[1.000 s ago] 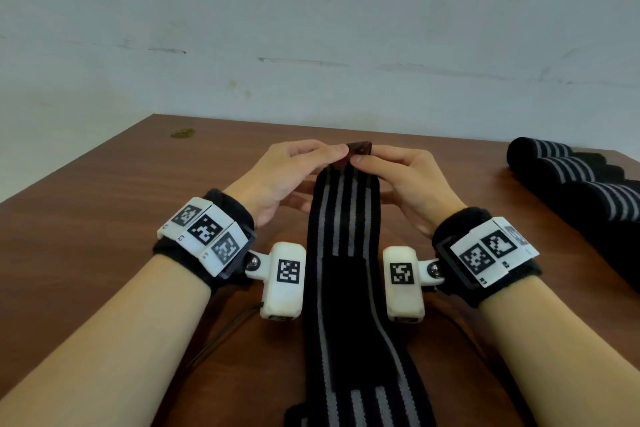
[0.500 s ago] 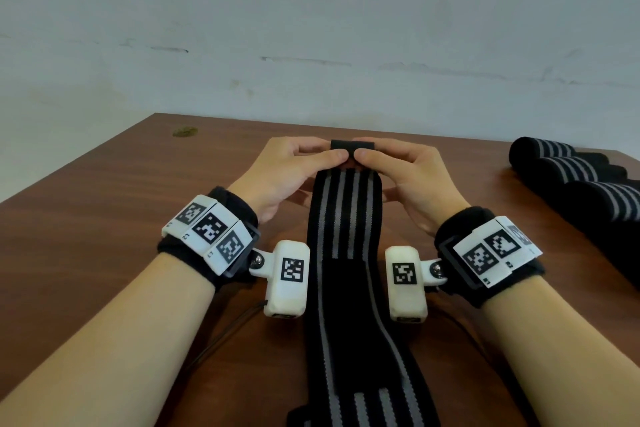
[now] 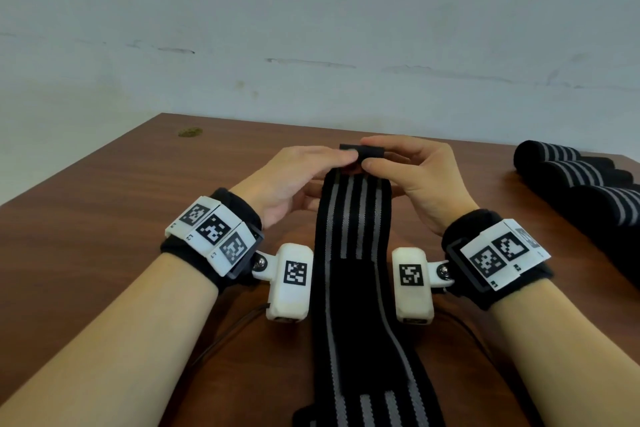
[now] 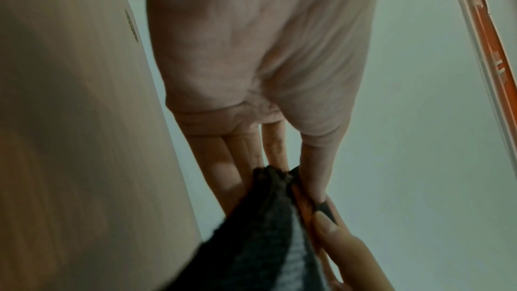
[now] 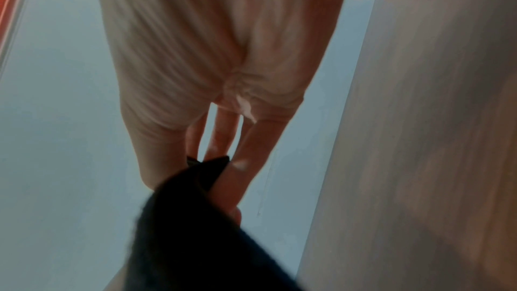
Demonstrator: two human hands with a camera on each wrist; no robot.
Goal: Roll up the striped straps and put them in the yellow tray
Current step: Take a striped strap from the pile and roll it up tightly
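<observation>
both hands, left hand (image 3: 294, 180) and right hand (image 3: 412, 177), pinch the far end of the strap (image 3: 355, 215) between thumb and fingers (image 3: 388, 146), above the desk (image 3: 104, 218)

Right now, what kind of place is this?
Probably a plain indoor data-collection station, not a home: a bare brown wooden table against a scuffed white wall, and tagged trackers strapped to both wrists. Rolled striped straps lie lined up at right.
</observation>
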